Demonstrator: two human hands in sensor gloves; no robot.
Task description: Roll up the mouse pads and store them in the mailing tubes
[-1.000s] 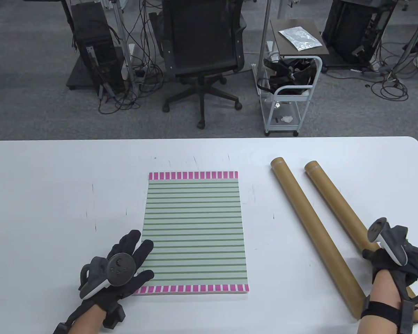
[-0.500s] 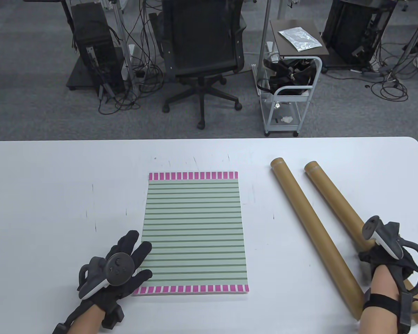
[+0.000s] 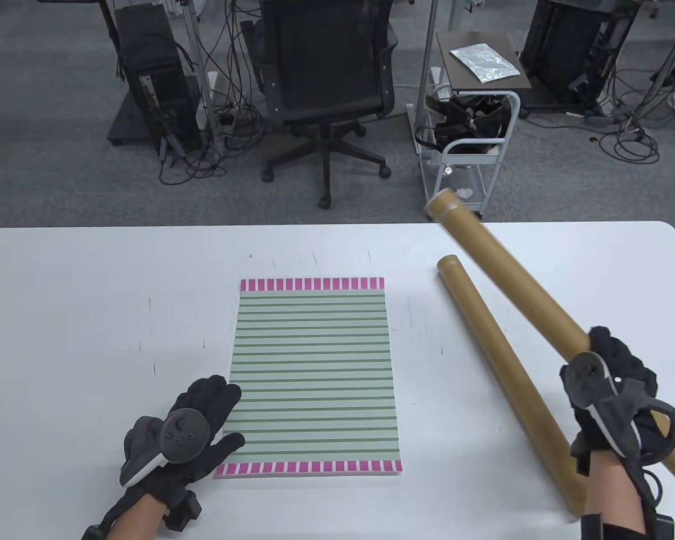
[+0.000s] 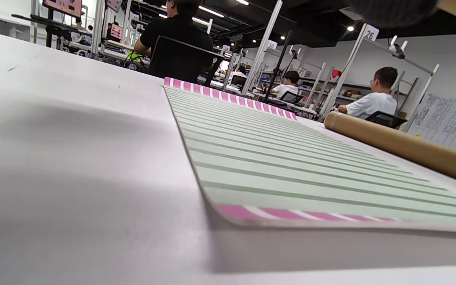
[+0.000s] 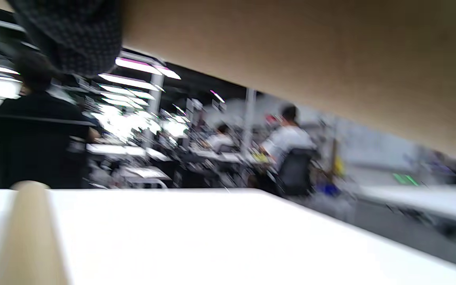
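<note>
table view: on the white counter (image 3: 90, 292), the left hand (image 3: 194, 419) lies flat, fingers straight, touching the near left corner of a green striped mouse pad (image 3: 315, 371). the right hand (image 3: 616, 388) grips a brown tube (image 3: 517, 287), lifted and slanting away to the hand's left. a second tube (image 3: 500, 360) lies on the counter between this hand and the pad.

left wrist view: the pad lies flat just ahead, the second tube beyond it.

right wrist view: blurred; the held tube fills the top, a gloved finger (image 5: 73, 31) wrapped over it.

White table (image 3: 90, 292) bears mouse pad (image 3: 314, 371), tube (image 3: 506, 377).
</note>
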